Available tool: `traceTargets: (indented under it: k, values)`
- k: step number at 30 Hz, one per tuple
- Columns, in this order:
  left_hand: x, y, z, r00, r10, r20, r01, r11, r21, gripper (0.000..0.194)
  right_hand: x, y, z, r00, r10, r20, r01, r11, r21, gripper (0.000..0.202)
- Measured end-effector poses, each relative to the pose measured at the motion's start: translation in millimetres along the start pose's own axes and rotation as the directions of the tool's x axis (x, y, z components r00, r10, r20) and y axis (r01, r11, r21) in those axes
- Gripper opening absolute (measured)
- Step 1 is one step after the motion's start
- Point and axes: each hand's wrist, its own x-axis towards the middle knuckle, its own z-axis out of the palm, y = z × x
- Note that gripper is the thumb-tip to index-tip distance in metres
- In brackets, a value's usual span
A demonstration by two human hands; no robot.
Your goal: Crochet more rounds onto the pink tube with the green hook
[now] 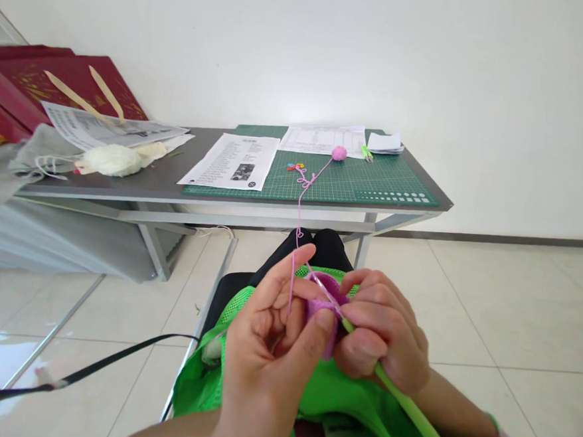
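My left hand pinches a pink-purple crochet piece between thumb and fingers, its index finger raised with yarn looped over it. Fingers of my right hand close around a crochet hook with a green handle. The hook's metal shaft points up and left, against the edge of the crochet piece. From my left index finger, pink yarn runs up over the table edge to a small pink yarn ball. Part of the crochet piece is hidden behind my fingers.
On the table lies a green cutting mat bearing printed sheets, colourful stitch markers, small green snips and a paper stack. A white yarn skein and dark red bags are at left. A black strap crosses the lower left.
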Motion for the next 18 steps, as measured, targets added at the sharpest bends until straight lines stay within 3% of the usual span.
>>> traceTargets:
  k: [6,14,18]
  values:
    - [4,11,-6.2,0.971,-0.171,0.166,0.202,0.960,-0.195,0.038,16,-6,-25,0.984,-0.009,0.176,0.008,1.000,0.010,0.029]
    - [6,11,-7.5,0.940,-0.215,0.266,0.267,0.948,-0.176,0.038,35,-6,-38,0.925,-0.003,0.381,0.048,0.993,-0.109,0.024]
    - [7,12,-6.3,0.939,-0.223,0.262,0.266,0.953,-0.145,0.038,42,-9,-53,0.910,0.001,0.416,0.059,0.989,-0.132,0.022]
